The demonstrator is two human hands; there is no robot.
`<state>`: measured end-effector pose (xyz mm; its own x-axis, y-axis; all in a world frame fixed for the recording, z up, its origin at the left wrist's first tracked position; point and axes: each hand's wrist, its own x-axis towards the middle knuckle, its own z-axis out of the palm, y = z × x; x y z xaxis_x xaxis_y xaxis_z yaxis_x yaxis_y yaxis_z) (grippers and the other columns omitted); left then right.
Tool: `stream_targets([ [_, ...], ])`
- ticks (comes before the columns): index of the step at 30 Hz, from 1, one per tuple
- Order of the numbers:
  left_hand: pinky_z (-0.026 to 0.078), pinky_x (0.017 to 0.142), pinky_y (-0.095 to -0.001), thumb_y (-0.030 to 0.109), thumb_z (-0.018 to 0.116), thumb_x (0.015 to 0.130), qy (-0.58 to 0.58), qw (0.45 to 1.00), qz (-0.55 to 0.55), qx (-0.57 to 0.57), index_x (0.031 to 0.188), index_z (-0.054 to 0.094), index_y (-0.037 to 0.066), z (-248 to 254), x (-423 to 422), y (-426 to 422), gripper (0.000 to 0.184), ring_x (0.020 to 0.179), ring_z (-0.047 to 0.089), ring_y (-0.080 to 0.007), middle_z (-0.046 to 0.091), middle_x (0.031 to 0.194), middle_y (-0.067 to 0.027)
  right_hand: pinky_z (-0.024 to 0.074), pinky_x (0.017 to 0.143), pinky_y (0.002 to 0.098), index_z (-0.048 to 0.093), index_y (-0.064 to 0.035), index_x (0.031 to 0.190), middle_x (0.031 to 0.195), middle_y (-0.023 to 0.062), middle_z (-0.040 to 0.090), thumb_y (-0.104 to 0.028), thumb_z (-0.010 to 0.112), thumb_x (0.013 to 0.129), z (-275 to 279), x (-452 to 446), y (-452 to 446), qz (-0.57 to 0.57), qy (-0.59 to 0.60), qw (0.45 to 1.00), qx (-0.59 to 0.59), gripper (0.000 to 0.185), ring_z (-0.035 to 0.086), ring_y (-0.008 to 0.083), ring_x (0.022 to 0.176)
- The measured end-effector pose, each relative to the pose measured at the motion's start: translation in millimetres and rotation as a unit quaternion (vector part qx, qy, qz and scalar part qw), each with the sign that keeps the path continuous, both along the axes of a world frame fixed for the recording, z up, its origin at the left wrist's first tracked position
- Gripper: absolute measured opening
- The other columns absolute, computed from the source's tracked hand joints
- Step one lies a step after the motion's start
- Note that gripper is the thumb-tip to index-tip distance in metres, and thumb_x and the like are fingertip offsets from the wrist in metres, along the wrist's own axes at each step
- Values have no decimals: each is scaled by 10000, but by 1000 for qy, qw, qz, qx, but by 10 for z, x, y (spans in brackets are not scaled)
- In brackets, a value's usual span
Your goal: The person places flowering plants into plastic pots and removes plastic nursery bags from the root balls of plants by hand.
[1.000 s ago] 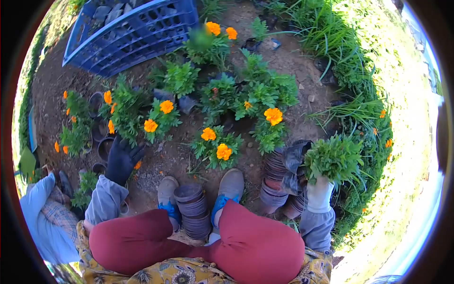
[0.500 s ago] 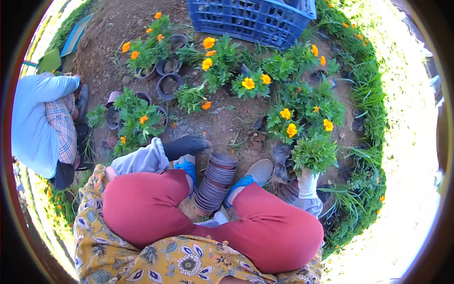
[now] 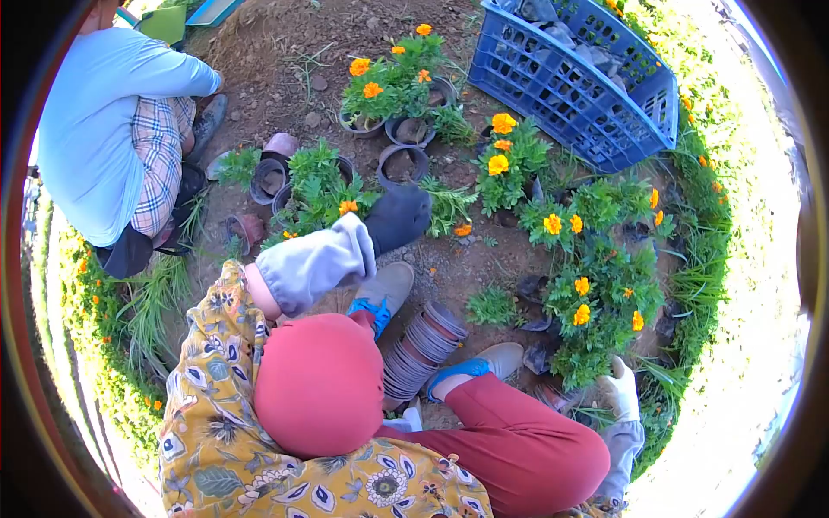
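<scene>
My left hand, in a dark glove below a grey-lilac sleeve cover, reaches forward to just below an empty round pot. Its fingers are bent down out of sight, so whether they hold anything cannot be told. Right of it lies a leafy green seedling. My right hand, in a white glove, is at the lower right with thumb and fingers apart, next to a leafy marigold plant. Between my shoes leans a stack of nested empty pots.
A blue crate holding dark plastic stands at the upper right. Potted orange marigolds and leafy plants surround the pots ahead. A person in a light blue top crouches at the left. A small green plant sits on the soil.
The view has turned left, so the scene sits further right. My left hand has reached forward toward the pots. My right hand, earlier around the base of a leafy plant, is now beside it.
</scene>
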<state>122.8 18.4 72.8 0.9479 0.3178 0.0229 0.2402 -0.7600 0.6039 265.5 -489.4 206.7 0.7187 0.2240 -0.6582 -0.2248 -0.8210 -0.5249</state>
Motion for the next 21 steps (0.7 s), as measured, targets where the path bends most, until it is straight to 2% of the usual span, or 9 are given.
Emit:
stream_targets([
  [1, 467, 690, -465, 227, 608, 775, -64, 995, 30, 71, 880, 599, 34, 28, 123, 225, 219, 864, 575, -363, 578, 929, -174, 459, 748, 268, 551, 54, 1115, 913, 66, 624, -70, 591, 701, 184, 36, 164, 5, -2, 999, -35, 434, 560, 131, 810],
  [3, 467, 697, -462, 190, 619, 749, 8, 990, 33, 135, 947, 596, 42, -135, 315, 679, 249, 846, 573, -353, 567, 968, -162, 462, 755, 267, 559, 59, 1096, 923, 79, 628, -78, 595, 736, -162, 273, -163, 73, -91, 993, -1, 387, 571, 139, 827],
  [6, 470, 740, -465, 153, 621, 742, 97, 959, 23, 267, 1019, 586, 77, -268, 517, 1030, 289, 936, 576, -333, 574, 1026, -109, 482, 749, 274, 573, 40, 1081, 866, 91, 629, -81, 600, 765, -157, 434, -88, 111, -87, 989, -35, 339, 595, 141, 797],
  [9, 455, 766, -463, 181, 668, 694, 16, 943, 26, 333, 1077, 594, 102, -340, 579, 1092, 398, 915, 580, -346, 543, 1147, -144, 480, 764, 280, 584, 40, 1061, 882, 100, 636, -78, 606, 777, 63, 417, 345, 127, -132, 983, 0, 308, 600, 147, 811],
  [10, 443, 798, -470, 236, 661, 733, 14, 937, 49, 347, 1024, 649, 141, -378, 607, 1138, 306, 965, 579, -345, 572, 1130, -136, 481, 770, 284, 584, 41, 1064, 889, 99, 637, -71, 605, 788, 42, 445, 389, 136, -138, 981, -7, 299, 604, 155, 818],
  [13, 475, 762, -461, 227, 638, 754, 138, 954, 78, 255, 1016, 636, 132, -453, 633, 1306, 279, 950, 599, -323, 611, 1010, -117, 482, 771, 284, 585, 42, 1066, 897, 100, 637, -75, 604, 792, -71, 506, 517, 146, -130, 981, -14, 298, 608, 162, 826],
  [15, 509, 749, -449, 193, 619, 747, 142, 976, 88, 137, 936, 670, 102, -414, 623, 1413, 217, 871, 637, -357, 649, 961, -180, 484, 772, 290, 585, 40, 1079, 907, 108, 641, -86, 603, 798, -169, 542, 585, 140, -108, 984, -19, 308, 610, 170, 825],
  [21, 508, 760, -454, 186, 614, 747, 78, 986, 45, 142, 959, 656, 76, -841, 758, 1727, 242, 857, 636, -370, 650, 947, -191, 476, 760, 269, 587, 41, 1079, 903, 99, 644, -57, 590, 797, -310, 595, 754, 145, -98, 985, -1, 298, 598, 141, 818],
])
